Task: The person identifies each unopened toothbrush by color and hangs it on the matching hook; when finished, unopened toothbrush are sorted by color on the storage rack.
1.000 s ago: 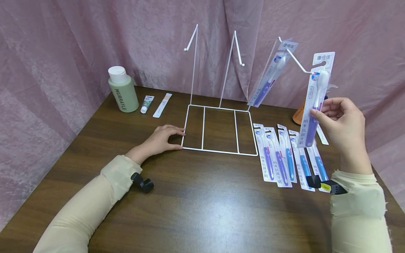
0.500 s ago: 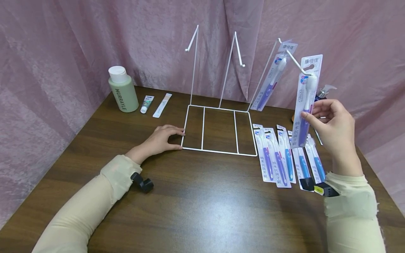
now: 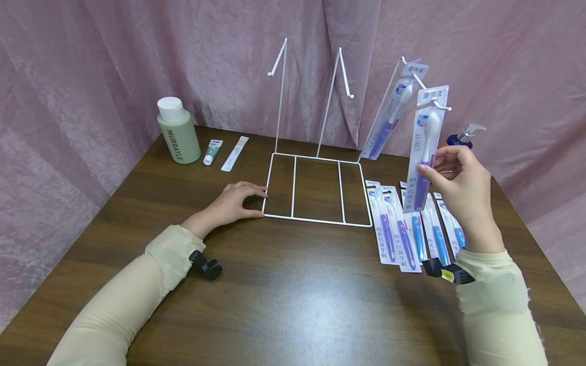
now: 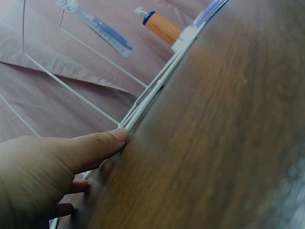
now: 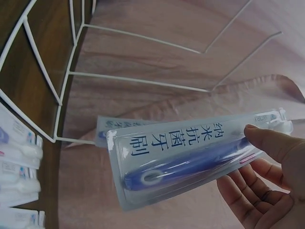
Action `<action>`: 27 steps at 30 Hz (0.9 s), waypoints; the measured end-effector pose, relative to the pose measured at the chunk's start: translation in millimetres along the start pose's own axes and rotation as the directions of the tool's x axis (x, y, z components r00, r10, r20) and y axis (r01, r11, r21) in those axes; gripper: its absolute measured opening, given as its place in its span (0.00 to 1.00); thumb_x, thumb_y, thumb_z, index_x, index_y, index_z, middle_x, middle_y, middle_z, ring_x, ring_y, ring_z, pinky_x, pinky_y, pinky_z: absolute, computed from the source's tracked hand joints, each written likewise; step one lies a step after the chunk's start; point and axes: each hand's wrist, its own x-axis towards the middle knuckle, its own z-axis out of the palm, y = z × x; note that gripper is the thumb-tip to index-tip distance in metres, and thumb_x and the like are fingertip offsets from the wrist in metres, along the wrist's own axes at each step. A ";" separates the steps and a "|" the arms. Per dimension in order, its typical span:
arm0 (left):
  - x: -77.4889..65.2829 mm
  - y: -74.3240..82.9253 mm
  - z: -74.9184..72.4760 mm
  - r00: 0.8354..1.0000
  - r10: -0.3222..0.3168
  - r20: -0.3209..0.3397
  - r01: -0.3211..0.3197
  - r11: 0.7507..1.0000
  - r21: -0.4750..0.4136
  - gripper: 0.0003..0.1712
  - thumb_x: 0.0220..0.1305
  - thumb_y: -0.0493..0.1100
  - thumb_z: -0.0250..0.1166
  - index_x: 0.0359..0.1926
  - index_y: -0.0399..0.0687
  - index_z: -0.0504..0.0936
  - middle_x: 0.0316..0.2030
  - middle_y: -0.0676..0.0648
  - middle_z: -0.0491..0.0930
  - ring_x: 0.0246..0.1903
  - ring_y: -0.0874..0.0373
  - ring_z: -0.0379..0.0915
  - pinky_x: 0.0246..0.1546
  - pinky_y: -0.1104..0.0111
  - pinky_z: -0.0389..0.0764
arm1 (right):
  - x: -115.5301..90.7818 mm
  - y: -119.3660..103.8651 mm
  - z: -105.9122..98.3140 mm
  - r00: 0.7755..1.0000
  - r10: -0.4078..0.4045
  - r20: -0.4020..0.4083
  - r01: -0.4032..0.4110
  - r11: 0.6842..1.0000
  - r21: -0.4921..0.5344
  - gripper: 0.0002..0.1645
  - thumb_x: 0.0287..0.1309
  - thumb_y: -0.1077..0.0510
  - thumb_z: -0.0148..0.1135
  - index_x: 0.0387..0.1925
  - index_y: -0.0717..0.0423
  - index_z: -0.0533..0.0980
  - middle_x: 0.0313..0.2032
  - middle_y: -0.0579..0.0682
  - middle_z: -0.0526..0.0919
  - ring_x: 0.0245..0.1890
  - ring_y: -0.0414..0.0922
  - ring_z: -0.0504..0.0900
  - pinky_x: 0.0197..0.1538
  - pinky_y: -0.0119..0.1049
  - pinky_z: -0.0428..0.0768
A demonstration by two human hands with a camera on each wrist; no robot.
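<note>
Closest in, a brown wood-grain table (image 3: 297, 305) between two pale sleeves (image 3: 114, 310), each with a black device (image 3: 206, 264) at the wrist; a little beyond, the left hand (image 3: 233, 202), fingers relaxed and apart from the thumb, touching the near left corner and left side of a white wire rack (image 3: 294, 185); just right of the rack, a row of packaged toothbrushes (image 3: 384, 223) on the table, purple handles nearer to it, blue ones farther right; above them, the right hand (image 3: 463, 188), clamped by thumb and fingers on the edge of a purple toothbrush pack (image 3: 426, 152), slightly tilted at the rack's right hook (image 3: 418, 81), with the hook's tip in front of the card at its notch; farther back on that hook, another purple pack (image 3: 389, 118), hanging aslant; left of the rack, a slim packet (image 3: 235, 153), a small tube (image 3: 212, 152) and a white-capped green bottle (image 3: 179, 134); partly hidden behind the right hand, a pump bottle (image 3: 460, 141); farthest off, a pink curtain (image 3: 206, 66).
</note>
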 end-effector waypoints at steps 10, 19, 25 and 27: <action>0.1 -1.2 0.3 1.000 0.009 -0.002 -0.009 1.000 0.008 0.29 0.55 0.53 0.71 0.57 0.50 0.79 0.66 0.49 0.71 0.65 0.47 0.62 0.65 0.45 0.55 | 9.1 3.5 19.4 0.998 0.018 -0.059 -0.015 0.999 0.049 0.24 0.54 0.54 0.70 0.48 0.62 0.72 0.31 0.34 0.73 0.28 0.24 0.73 0.34 0.11 0.71; 0.0 -1.4 0.0 1.000 0.004 0.006 -0.004 1.000 0.000 0.29 0.55 0.53 0.71 0.58 0.51 0.79 0.66 0.49 0.71 0.66 0.47 0.62 0.66 0.45 0.54 | 21.3 8.2 36.3 0.992 0.036 -0.124 -0.024 0.994 0.103 0.22 0.56 0.54 0.68 0.47 0.61 0.73 0.30 0.32 0.73 0.29 0.26 0.72 0.36 0.13 0.71; -0.2 -0.7 -0.4 1.000 -0.001 0.007 0.001 1.000 -0.010 0.29 0.55 0.53 0.71 0.58 0.51 0.79 0.66 0.49 0.71 0.66 0.46 0.61 0.66 0.45 0.53 | 32.2 9.8 49.2 0.990 0.051 -0.134 -0.028 0.985 0.169 0.21 0.56 0.55 0.68 0.47 0.60 0.73 0.31 0.32 0.73 0.31 0.27 0.73 0.40 0.15 0.73; -0.1 -0.4 -0.6 1.000 -0.003 0.008 0.003 1.000 -0.013 0.29 0.55 0.53 0.71 0.57 0.51 0.79 0.66 0.49 0.71 0.66 0.47 0.62 0.66 0.45 0.54 | 36.5 9.5 53.4 0.988 0.063 -0.142 -0.035 0.981 0.191 0.20 0.55 0.55 0.69 0.46 0.60 0.73 0.30 0.32 0.73 0.30 0.26 0.73 0.39 0.16 0.73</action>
